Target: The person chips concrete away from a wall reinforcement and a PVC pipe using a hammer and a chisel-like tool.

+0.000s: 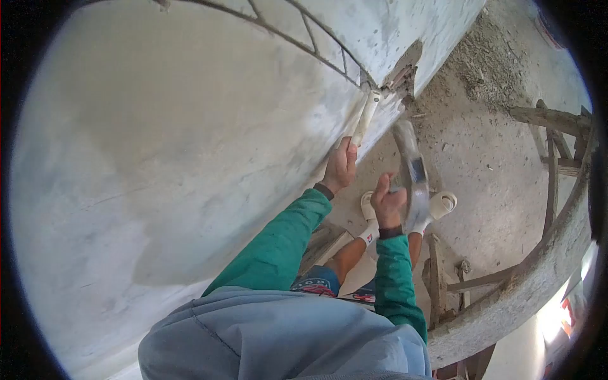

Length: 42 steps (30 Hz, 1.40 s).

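Observation:
My left hand (341, 166) grips a white chisel-like rod (366, 120) and holds it against the plastered wall (158, 158), its tip at a broken hole (405, 73) in the plaster. My right hand (387, 202) is closed on the handle of a hammer (408, 164), which is blurred and raised just right of the rod. Both sleeves are green. Below the hands I see my legs in white socks and pale shoes (440, 206).
Rubble and plaster bits (481, 57) lie on the dusty floor by the wall's foot. A rough wooden frame or ladder (557, 145) stands at the right, with more wooden pieces (443, 278) under my feet. Grooved lines run across the wall's top.

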Each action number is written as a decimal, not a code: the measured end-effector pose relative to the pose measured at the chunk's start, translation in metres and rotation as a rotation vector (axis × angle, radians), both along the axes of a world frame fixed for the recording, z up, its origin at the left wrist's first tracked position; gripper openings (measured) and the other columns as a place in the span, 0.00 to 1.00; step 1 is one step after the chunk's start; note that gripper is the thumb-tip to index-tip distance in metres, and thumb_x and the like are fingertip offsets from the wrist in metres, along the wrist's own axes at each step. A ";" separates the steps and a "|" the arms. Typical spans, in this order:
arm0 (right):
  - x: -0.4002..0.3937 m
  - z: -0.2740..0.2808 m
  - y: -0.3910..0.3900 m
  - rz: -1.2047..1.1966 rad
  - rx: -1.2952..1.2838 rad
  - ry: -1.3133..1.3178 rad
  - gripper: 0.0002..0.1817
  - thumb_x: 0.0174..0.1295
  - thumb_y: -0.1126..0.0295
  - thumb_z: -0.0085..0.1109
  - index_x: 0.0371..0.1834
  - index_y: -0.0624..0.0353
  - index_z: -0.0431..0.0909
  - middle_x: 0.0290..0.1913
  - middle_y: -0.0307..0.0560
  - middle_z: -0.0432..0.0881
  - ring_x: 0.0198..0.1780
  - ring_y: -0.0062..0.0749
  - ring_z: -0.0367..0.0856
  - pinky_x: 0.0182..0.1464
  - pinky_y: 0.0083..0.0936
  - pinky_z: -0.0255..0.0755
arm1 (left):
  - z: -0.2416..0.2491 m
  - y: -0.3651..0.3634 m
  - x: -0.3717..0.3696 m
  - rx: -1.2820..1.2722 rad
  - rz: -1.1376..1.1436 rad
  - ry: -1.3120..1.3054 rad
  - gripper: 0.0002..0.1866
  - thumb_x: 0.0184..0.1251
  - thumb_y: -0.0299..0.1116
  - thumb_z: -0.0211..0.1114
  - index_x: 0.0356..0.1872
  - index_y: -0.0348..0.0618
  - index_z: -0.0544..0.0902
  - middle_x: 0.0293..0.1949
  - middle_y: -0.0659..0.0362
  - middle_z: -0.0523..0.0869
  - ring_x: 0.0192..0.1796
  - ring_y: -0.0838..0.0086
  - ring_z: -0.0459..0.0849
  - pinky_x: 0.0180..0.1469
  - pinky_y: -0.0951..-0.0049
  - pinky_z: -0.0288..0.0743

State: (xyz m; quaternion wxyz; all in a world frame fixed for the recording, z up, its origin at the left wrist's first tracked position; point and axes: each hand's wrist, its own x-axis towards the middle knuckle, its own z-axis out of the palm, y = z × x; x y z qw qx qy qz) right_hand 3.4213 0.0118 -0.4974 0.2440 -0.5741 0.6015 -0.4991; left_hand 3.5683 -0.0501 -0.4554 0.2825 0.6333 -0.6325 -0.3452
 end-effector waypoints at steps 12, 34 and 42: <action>-0.029 0.012 -0.011 -0.088 0.279 -0.407 0.20 0.72 0.56 0.52 0.41 0.67 0.74 0.24 0.51 0.76 0.24 0.40 0.77 0.28 0.34 0.70 | 0.059 0.031 -0.028 0.092 0.099 -0.206 0.19 0.80 0.46 0.43 0.48 0.39 0.73 0.22 0.45 0.77 0.26 0.47 0.80 0.28 0.55 0.68; -0.049 0.033 0.006 -0.177 0.370 -0.633 0.24 0.72 0.49 0.50 0.32 0.63 0.70 0.18 0.46 0.71 0.20 0.32 0.73 0.25 0.31 0.65 | 0.059 0.027 -0.011 0.175 -0.089 -0.118 0.22 0.80 0.49 0.43 0.47 0.37 0.73 0.22 0.50 0.75 0.25 0.58 0.76 0.30 0.61 0.68; -0.049 0.031 0.009 -0.091 0.358 -0.507 0.21 0.72 0.53 0.50 0.36 0.64 0.73 0.17 0.46 0.70 0.18 0.36 0.70 0.24 0.33 0.65 | 0.019 0.008 -0.009 0.046 0.029 -0.164 0.21 0.80 0.46 0.41 0.46 0.37 0.74 0.25 0.53 0.74 0.27 0.62 0.74 0.32 0.63 0.67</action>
